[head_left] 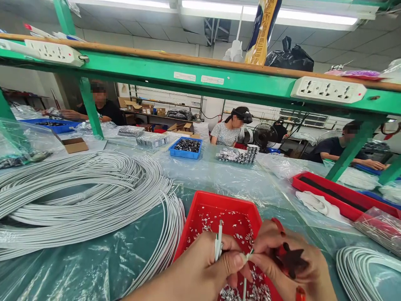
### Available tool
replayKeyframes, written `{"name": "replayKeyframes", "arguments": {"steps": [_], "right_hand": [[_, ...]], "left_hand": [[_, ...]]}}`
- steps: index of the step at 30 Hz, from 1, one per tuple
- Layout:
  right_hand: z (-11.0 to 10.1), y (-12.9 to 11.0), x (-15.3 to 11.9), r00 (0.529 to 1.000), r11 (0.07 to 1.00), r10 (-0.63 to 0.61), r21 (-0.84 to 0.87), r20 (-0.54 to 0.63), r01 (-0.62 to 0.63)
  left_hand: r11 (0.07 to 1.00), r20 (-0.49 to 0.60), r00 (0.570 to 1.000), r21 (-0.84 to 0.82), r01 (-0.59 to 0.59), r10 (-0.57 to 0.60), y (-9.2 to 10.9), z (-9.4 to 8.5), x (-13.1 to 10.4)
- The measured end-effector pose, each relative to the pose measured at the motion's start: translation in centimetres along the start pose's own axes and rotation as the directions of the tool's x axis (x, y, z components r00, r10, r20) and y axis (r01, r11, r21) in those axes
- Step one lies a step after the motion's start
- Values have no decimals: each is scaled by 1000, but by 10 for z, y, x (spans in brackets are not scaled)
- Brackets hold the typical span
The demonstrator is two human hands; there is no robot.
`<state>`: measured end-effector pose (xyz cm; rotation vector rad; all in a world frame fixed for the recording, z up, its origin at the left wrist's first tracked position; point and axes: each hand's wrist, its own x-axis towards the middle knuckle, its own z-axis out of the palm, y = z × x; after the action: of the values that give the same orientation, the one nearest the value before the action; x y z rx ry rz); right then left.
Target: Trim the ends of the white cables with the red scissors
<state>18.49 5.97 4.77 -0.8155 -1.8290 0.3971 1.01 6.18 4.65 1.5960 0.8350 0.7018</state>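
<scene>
Over a red bin [196,209] my left hand [216,259] is closed on a thin white cable [218,242], with one end sticking up past the fingers. My right hand [288,263] pinches the cable's tip right beside my left thumb, where thin light and green wires [249,253] show. Against my right fingers lies a dark star-shaped piece [293,260] with red parts around it; its kind I cannot make out. Small shiny metal pieces [230,292] are scattered inside the bin, below both hands.
Large coils of white cable [94,200] cover the left side; a smaller coil [363,271] lies right. Beyond are a blue tray of dark parts [185,154], a long red tray [300,179] and a white glove [319,205]. A green shelf frame [150,69] spans overhead. Several people sit behind it.
</scene>
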Motion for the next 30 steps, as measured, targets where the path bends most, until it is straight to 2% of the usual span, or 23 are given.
{"name": "replayKeyframes", "arguments": {"steps": [6, 10, 12, 15, 17, 19, 20, 22, 24, 26, 28, 30], "right_hand": [[10, 4, -3, 1000, 1000, 10, 20, -5, -10], [14, 7, -4, 997, 998, 1, 70, -75, 5], [15, 4, -4, 989, 994, 57, 95, -134, -45], [16, -2, -5, 951, 949, 262, 224, -165, -222], [17, -5, -4, 919, 863, 389, 376, -70, -337], [17, -2, -3, 897, 767, 440, 500, 48, -403], [18, 1, -3, 889, 724, 448, 546, 94, -422], [20, 10, -3, 877, 632, 451, 634, 167, -445], [23, 20, -3, 869, 488, 410, 738, 277, -465], [28, 26, -4, 835, 269, 326, 803, 444, -532], [32, 26, -5, 772, 71, 244, 783, 587, -618], [34, 24, -4, 728, -24, 208, 747, 653, -664]], "left_hand": [[988, 7, 997, -139, 72, -72, 1, 3, -2], [951, 50, 999, -309, 8, 7, -6, -1, 2], [920, 85, 996, -391, 35, -2, -8, -3, 2], [879, 101, 994, -469, 84, -42, -8, -4, 1], [898, 77, 994, -428, 102, -76, -7, -2, 1], [944, 7, 996, -319, 89, -92, -7, 0, 3], [966, -41, 997, -254, 46, -59, -8, 2, 4], [985, -133, 988, -138, -101, 83, -10, 3, 6], [977, -192, 965, -80, -199, 181, -12, 4, 7], [982, -201, 971, -113, -152, 127, -14, 3, 7], [977, -175, 983, -197, -87, 52, -17, 3, 7], [957, -161, 985, -274, -98, 54, -21, 3, 7]]}}
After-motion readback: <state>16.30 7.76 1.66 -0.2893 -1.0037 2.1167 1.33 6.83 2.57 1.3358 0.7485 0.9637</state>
